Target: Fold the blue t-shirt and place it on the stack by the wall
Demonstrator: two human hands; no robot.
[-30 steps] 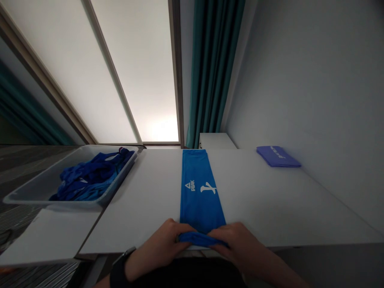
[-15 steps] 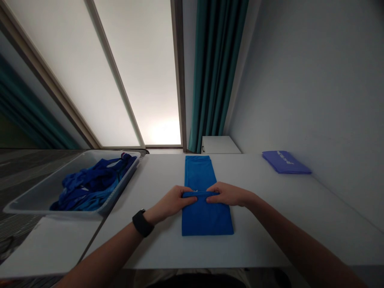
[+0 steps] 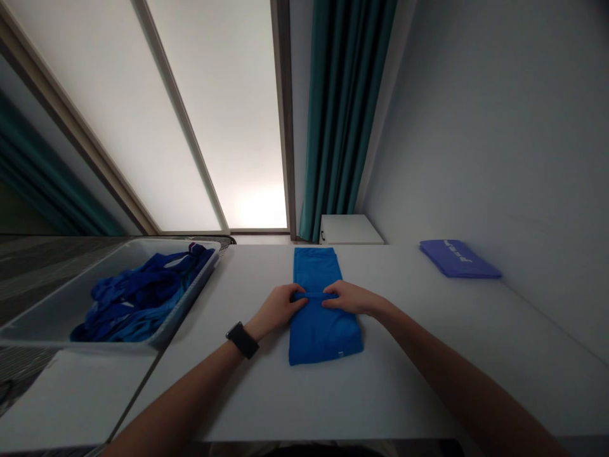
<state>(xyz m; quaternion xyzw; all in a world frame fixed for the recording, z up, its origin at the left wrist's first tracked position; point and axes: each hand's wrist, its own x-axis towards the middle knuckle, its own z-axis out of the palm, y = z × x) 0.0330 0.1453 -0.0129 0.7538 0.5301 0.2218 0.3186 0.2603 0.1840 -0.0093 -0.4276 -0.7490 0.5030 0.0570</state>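
Observation:
A bright blue garment (image 3: 321, 330), folded into a long narrow strip, lies lengthwise in front of me on the white table (image 3: 247, 400). My left hand (image 3: 280, 304) pinches the left end of a raised fold across its middle, thumb on the near side. The right end of that same fold is pinched by my right hand (image 3: 351, 297). Between the hands the fold runs as a short ridge. A small light mark shows on the cloth's near edge. What kind of garment it is cannot be made out.
At the left, a translucent plastic bin (image 3: 28, 336) holds a crumpled heap of blue clothes (image 3: 143, 292). A folded purple-blue garment (image 3: 459, 259) with white lettering lies at the right by the wall. Behind the table stands a white cabinet (image 3: 352, 228) below a teal curtain (image 3: 349, 114).
Both hands have moved slightly away from me with the pinched fold. The cloth's near edge has shifted away and now slants, with a small light mark showing there.

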